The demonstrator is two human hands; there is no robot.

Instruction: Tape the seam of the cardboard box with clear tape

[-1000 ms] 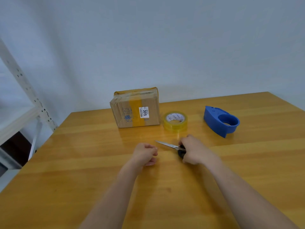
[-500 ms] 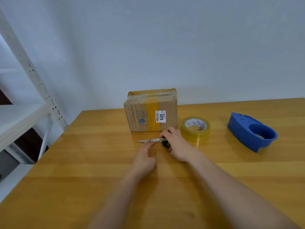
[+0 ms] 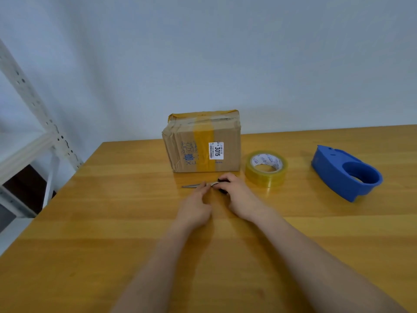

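Head camera looks down over a wooden desk point(image 3: 112, 222) set against a pale wall. Both bare forearms reach in from 6 o'clock and meet near the middle of the desk. The right hand point(image 3: 239, 195) is curled around the dark handles of a pair of scissors point(image 3: 198, 185), gripping them against the desk surface. The left hand point(image 3: 195, 208) sits just beside it at its 9 o'clock, fingers bent, with the fingertips touching the blades near the pivot; whether it actually pinches the metal or only rests on it I cannot tell. The blade tips point toward 9 o'clock and look closed.

At 12 o'clock from the hands stands the cardboard box point(image 3: 203, 143), upright near the desk's far edge, close to the wall. It is dented at its left corner, carries a band of yellowish tape over the top and down the front face, and has a white label reading 3015 on the front. Just beside the box, at its 4 o'clock, a roll of clear tape point(image 3: 266, 170) with a yellowish tint lies flat on the desk, near the right hand. Well apart at 3 o'clock rests a blue tape dispenser point(image 3: 345, 172). A white metal shelf frame point(image 3: 33, 123) stands off the desk at 9 o'clock.
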